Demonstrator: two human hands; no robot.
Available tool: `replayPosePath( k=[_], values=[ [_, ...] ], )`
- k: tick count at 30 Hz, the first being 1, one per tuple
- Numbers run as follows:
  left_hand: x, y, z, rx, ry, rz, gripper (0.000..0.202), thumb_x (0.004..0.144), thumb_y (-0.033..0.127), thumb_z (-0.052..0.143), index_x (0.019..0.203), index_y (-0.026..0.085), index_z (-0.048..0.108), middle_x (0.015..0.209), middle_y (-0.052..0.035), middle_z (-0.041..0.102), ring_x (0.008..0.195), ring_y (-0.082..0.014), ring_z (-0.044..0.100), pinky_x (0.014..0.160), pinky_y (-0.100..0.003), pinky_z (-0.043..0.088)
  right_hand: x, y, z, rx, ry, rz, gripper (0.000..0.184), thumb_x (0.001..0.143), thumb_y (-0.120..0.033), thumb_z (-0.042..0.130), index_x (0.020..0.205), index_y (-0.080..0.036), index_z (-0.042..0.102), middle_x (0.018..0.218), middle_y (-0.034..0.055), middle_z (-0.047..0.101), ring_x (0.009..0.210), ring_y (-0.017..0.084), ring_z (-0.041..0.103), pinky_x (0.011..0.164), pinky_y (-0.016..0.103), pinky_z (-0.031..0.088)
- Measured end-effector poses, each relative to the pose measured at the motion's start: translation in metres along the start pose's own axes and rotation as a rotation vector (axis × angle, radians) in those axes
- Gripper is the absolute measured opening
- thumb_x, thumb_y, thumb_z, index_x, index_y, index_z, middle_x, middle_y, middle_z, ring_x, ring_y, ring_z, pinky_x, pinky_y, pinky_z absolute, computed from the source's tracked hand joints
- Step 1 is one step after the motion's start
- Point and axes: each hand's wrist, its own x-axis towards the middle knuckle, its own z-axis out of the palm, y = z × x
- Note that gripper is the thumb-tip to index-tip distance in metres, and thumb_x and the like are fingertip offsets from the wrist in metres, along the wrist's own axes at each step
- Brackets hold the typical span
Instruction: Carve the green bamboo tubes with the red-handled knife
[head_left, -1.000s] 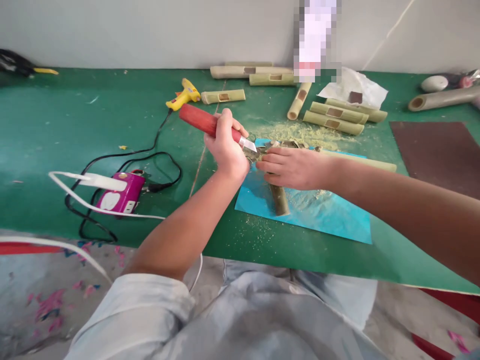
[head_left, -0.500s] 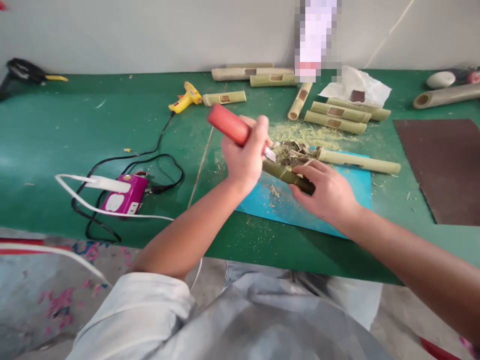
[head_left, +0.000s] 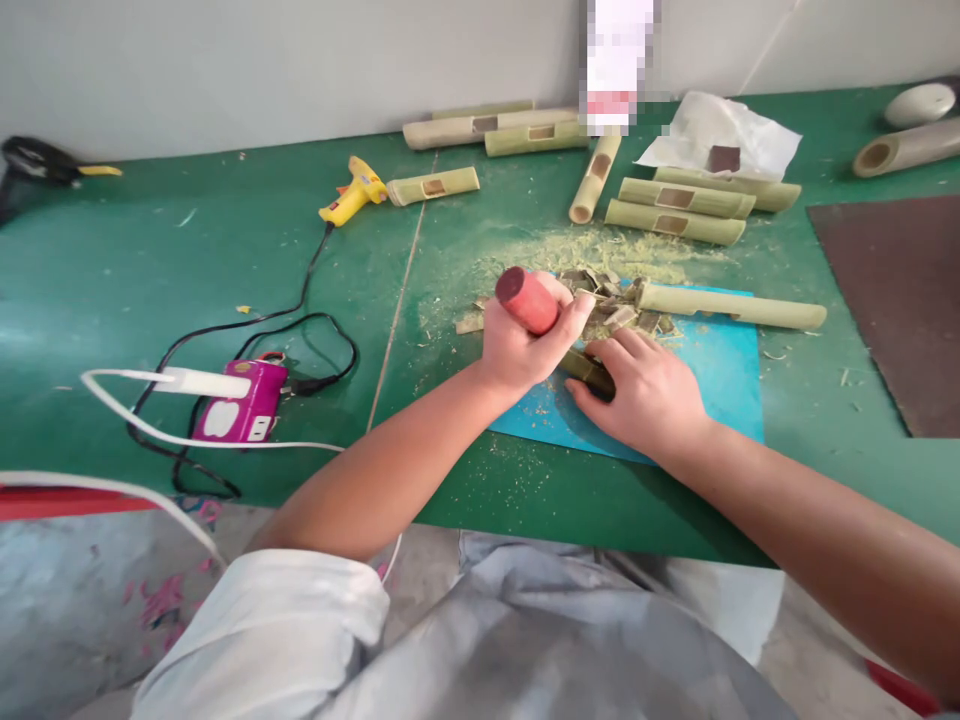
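My left hand (head_left: pixel 517 345) is wrapped round the red handle of a knife (head_left: pixel 527 298), the handle end pointing toward me and the blade hidden behind the fist. My right hand (head_left: pixel 645 392) presses down on a dark green bamboo piece (head_left: pixel 589 370) lying on a blue mat (head_left: pixel 720 370). Both hands touch at the bamboo piece. Just behind them lies a heap of cut bamboo chips (head_left: pixel 611 300) and a long pale bamboo tube (head_left: pixel 731 306).
Several notched bamboo tubes (head_left: pixel 675 210) lie at the back of the green table (head_left: pixel 187 260), with a yellow glue gun (head_left: pixel 352 192), a black cord, a purple power strip (head_left: pixel 240 412) at left and a brown sheet (head_left: pixel 900 290) at right. Sawdust covers the middle.
My left hand has swung the knife from slanting left to upright, handle end toward me, and dropped onto the bamboo piece. My right hand stays pressed on the piece.
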Motion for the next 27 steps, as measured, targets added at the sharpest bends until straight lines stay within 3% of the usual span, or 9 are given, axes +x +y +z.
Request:
replayPosePath(
  k=[13, 27],
  values=[
    [-0.0017, 0.0005, -0.0015, 0.005, -0.017, -0.015, 0.024, 0.092, 0.029, 0.069, 0.073, 0.019, 0.057, 0.067, 0.0029, 0.060, 0.060, -0.0073, 0.059, 0.064, -0.023, 0.052, 0.0020, -0.0015, 0.0007, -0.006, -0.063, 0.001, 0.032, 0.094, -0.044, 0.054, 0.089, -0.015, 0.067, 0.085, 0.0091, 0.062, 0.080, 0.022, 0.058, 0.065, 0.033, 0.039],
    [0.0002, 0.0017, -0.0005, 0.069, -0.071, 0.029, 0.023, 0.093, 0.032, 0.066, 0.076, 0.020, 0.058, 0.068, 0.0022, 0.062, 0.062, -0.0097, 0.061, 0.065, -0.026, 0.052, 0.0058, -0.0014, -0.0017, 0.026, -0.132, 0.023, 0.028, 0.091, -0.040, 0.058, 0.092, -0.014, 0.069, 0.091, 0.0120, 0.066, 0.084, 0.023, 0.060, 0.067, 0.033, 0.043]
  ],
)
